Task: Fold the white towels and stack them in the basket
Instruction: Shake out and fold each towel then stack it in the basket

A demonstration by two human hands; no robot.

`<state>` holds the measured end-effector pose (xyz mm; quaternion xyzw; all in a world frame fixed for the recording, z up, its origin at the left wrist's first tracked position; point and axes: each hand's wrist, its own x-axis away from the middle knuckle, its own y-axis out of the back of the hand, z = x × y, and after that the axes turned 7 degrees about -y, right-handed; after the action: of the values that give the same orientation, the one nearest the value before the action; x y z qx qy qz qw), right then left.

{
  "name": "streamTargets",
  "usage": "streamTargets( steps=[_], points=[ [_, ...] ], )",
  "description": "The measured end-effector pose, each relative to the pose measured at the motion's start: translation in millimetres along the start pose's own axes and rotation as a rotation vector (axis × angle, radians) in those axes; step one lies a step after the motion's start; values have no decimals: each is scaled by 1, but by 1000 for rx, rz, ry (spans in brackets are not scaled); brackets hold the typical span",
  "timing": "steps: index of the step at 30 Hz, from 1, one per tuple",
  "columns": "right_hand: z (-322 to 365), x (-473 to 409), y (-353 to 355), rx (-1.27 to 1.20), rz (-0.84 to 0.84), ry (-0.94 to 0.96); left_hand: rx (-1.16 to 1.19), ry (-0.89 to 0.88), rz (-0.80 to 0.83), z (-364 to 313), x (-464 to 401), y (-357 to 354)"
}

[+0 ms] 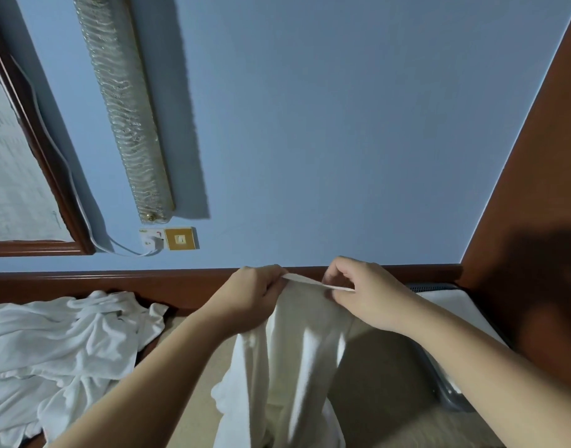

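Bedroom: wooden headboard [116, 281], blue wall [310, 124], wall light [122, 105].

Ahead of you a blue wall [326, 124] carries a long wall lamp [122, 105]. Below it sit a socket [151, 239] and gold switch [180, 238].

held towel [287, 350] showing plain white | heaped towels [61, 344] showing white | wall [326, 124] showing flat pale blue | wood trim [116, 282] showing reddish brown | wall lamp [126, 108] showing rippled clear-and-gold | switch plate [180, 239] showing gold | basket [452, 392] showing grey
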<state>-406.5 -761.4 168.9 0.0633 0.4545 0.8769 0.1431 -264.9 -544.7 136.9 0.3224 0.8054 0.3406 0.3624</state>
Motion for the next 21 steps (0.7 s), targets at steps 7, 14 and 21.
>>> streamTargets(
  steps=[7, 14, 21],
  points=[
    [-4, -5, -7, -77, -121, -57, -22, 134, 31, 6, -6, 21],
    [-3, -14, -11, -551, 1, -376, 184, 390, 20, 21, 5, 22],
    [17, -2, -45, -919, 61, -468, 859, 661, -296, 4, 15, 5]
  ],
)
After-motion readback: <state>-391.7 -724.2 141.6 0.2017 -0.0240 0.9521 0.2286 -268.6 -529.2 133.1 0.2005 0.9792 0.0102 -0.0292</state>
